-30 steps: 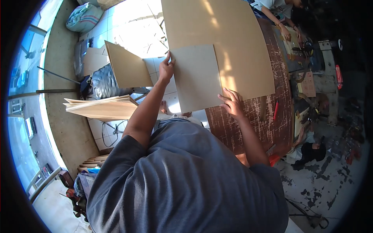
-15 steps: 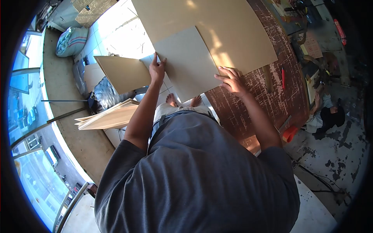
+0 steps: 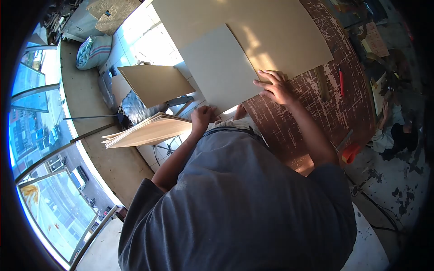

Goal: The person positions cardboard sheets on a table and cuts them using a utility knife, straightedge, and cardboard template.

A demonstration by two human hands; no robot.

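A grey rectangular sheet of board (image 3: 221, 67) lies over a large tan board (image 3: 285, 36) on the worn brown table, its near corner reaching past the table edge toward me. My right hand (image 3: 278, 89) rests at the grey sheet's right edge, fingers spread and laid on the boards. Beside the sheet's near left corner, close to my waist, is my left hand (image 3: 202, 118) with its fingers curled closed. Whatever it may hold is hidden. Just left of it is the end of a stack of thin tan sheets (image 3: 149, 130).
An upright tan panel (image 3: 158, 86) stands left of the table. A red pen (image 3: 341, 83) and a strip of wood (image 3: 322, 83) lie on the tabletop (image 3: 298, 117). Red tape (image 3: 350, 153) is near its right edge. Another person (image 3: 398, 137) sits at far right. A stuffed sack (image 3: 94, 52) is at upper left.
My left hand has left the grey sheet's left edge and come down toward my waist, its fingers now curled. My right hand remains by the sheet's right edge. The whole view has shifted slightly.
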